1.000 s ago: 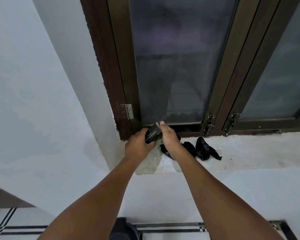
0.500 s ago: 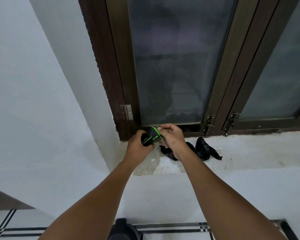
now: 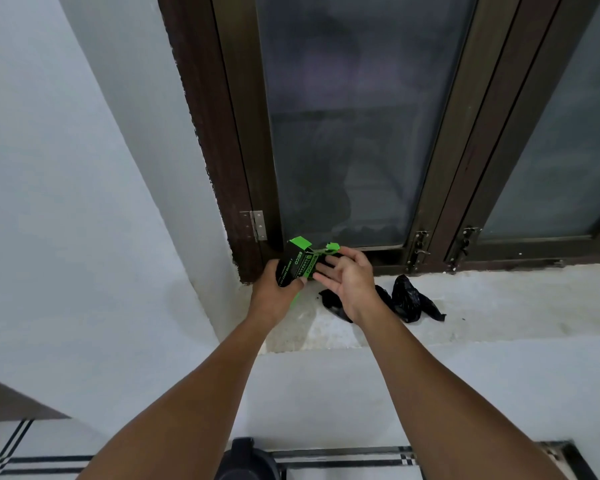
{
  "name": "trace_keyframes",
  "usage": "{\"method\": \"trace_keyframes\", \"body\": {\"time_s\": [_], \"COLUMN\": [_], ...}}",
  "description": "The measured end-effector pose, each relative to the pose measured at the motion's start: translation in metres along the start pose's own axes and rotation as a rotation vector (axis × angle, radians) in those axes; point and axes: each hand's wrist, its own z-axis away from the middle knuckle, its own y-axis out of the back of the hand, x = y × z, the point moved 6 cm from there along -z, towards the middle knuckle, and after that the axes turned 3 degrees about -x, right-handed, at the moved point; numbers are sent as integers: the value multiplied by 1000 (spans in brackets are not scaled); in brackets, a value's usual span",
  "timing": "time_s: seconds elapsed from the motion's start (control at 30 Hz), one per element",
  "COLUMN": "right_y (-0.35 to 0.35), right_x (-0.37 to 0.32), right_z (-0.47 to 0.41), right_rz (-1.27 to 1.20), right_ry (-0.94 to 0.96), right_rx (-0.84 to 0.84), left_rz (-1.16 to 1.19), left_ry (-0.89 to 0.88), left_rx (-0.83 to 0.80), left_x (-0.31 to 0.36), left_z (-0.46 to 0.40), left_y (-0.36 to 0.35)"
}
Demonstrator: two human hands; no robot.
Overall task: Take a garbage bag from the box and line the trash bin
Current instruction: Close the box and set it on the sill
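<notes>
The small black cardboard garbage-bag box with green lettering (image 3: 297, 266) sits in the left hand (image 3: 274, 296), gripped from below above the pale stone window sill (image 3: 499, 306), its green end flaps (image 3: 314, 245) standing open. The right hand (image 3: 349, 280) is just beside its right side, fingers spread loosely and holding nothing, fingertips at the open end. Crumpled black plastic bags (image 3: 409, 301) lie on the sill right of the hands, below the dark brown wooden window frame (image 3: 222, 133).
</notes>
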Motion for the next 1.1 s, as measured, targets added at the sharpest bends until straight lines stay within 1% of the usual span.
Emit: {"method": "trace_keyframes", "body": {"time_s": [0.07, 0.13, 0.2, 0.3, 0.37, 0.47, 0.53, 0.57, 0.6, 0.67, 0.73, 0.77, 0.83, 0.93, 0.97, 1.1], "right_y": [2, 2, 0, -1, -2, -5, -4, -2, -2, -1, -2, -3, -6, -12, -11, -6], "right_x": [-1, -1, -1, 1, 4, 8, 7, 6, 4, 2, 1, 0, 0, 1, 1, 0], "right_z": [-3, -3, -1, -4, -2, 0, -1, -2, -2, -2, 0, 1, 3, 5, 5, -1], "right_rz": [174, 171, 147, 286, 351, 276, 246, 245, 240, 223, 223, 223, 160, -41, -59, 96], "right_ry": [53, 32, -40, -88, -113, -100, -43, -14, 11, 46, 70, 81, 84, -6, -20, 62], "right_rx": [72, 100, 65, 20, -2, 2, 22, 24, 15, -15, -57, -72, -93, -88, -66, -2], "left_rz": [-61, -129, -206, -402, -497, -511, -362, -230, -70, 270, 498, 566, 678, 802, 824, 851], "left_ry": [-10, -31, -57, -110, -180, -257, -235, -193, -120, 98, 314, 374, 402, 382, 373, 332], "left_rx": [23, 41, 59, 109, 125, 111, 97, 123, 170, 245, 196, 163, 157, 187, 200, 247], "left_x": [1, 2, 1, 4, 11, 20, 22, 21, 19, 5, -6, -7, -5, -2, -1, 1], "left_z": [2, 2, 2, 4, 8, 14, 15, 15, 14, 8, 3, 3, 3, 3, 4, 7], "left_y": [3, 5, 6, 7, 5, -2, -3, 1, 6, 14, 8, 5, 3, 4, 4, 5]}}
